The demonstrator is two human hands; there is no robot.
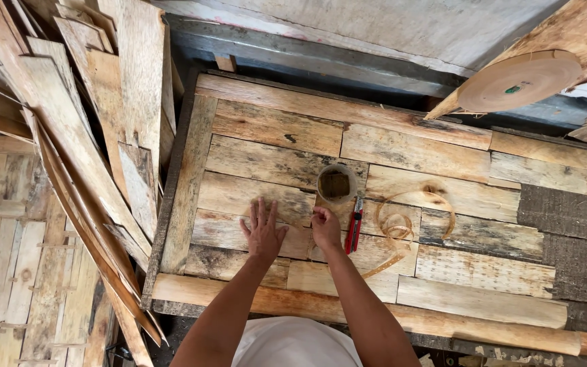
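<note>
Red utility knife [354, 225] lengthwise away; left hand [263, 231] flat, right grip [325, 228] closed, perhaps empty.

Single head cam, looks steeply down from above at close range onto patchwork plank surface [375, 156]; forearms enter from bottom edge.

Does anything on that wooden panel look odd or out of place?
Yes. A loose curl of thin wood strip sprawls unrolled right of the red utility knife, and the panel's right end shows dark bare backing where boards are missing.
</note>
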